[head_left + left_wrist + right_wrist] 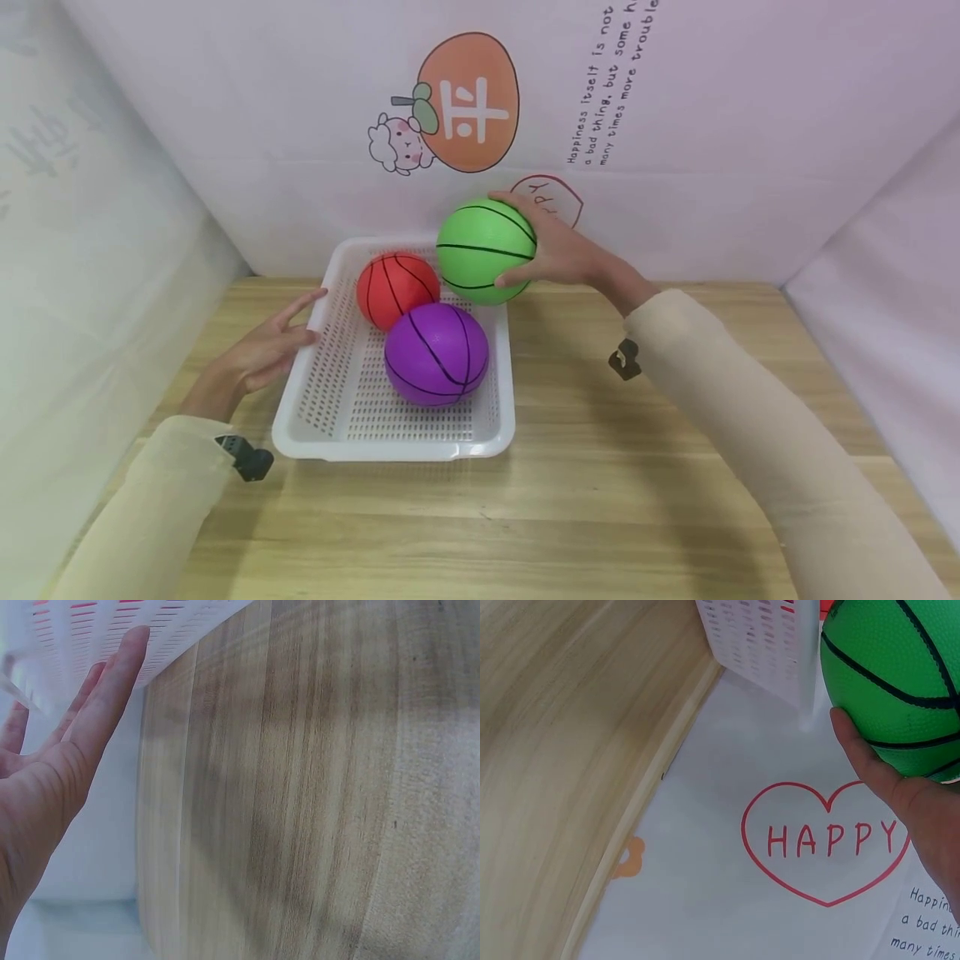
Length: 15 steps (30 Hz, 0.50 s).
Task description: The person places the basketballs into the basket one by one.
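Note:
My right hand (558, 246) grips a green toy basketball (480, 250) from its right side, thumb low and fingers over the top. The ball overlaps the back right corner of a white perforated plastic basket (300, 417) and, in the right wrist view, stands above its rim. Inside the basket a red ball (396, 287) lies at the back, with a purple ball (438, 354) in front of it, overlapping it. Against the basket's left rim my left hand (262, 350) rests with fairly straight fingers; the left wrist view shows those fingers (112, 690) along the outer wall.
The basket stands on a wooden table (600, 500), near its back edge. White printed cloth (300, 125) rises behind and on both sides. Small dark devices sit at the left wrist (246, 457) and right wrist (625, 358).

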Available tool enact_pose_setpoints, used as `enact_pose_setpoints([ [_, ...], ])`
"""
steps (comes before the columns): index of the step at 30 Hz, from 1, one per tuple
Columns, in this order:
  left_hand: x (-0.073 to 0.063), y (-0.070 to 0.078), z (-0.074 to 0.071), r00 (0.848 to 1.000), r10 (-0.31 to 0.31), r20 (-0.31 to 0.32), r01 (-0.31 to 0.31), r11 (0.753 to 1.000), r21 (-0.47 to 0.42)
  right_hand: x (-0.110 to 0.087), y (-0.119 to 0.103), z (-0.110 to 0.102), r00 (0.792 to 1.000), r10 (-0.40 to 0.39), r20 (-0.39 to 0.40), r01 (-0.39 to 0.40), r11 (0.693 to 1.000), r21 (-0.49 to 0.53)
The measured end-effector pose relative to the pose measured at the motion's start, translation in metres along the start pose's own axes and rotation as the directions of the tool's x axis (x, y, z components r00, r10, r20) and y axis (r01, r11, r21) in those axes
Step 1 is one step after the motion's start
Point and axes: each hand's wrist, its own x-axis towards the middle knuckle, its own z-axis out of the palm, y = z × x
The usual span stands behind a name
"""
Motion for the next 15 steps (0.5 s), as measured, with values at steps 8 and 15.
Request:
enact_pose_setpoints([
  [8,-0.001,0.001,0.001,1.000,-0.006,-0.005,0.006,1.000,0.002,0.003,-0.003,0.005,1.000,-0.019,0.006,0.019,0.999,0.027],
  [15,-0.001,0.000,0.000,1.000,0.003,0.009,-0.003,1.000,-0.002,0.012,0.000,0.012,0.999,-0.051,0.008,0.051,0.998,0.035],
])
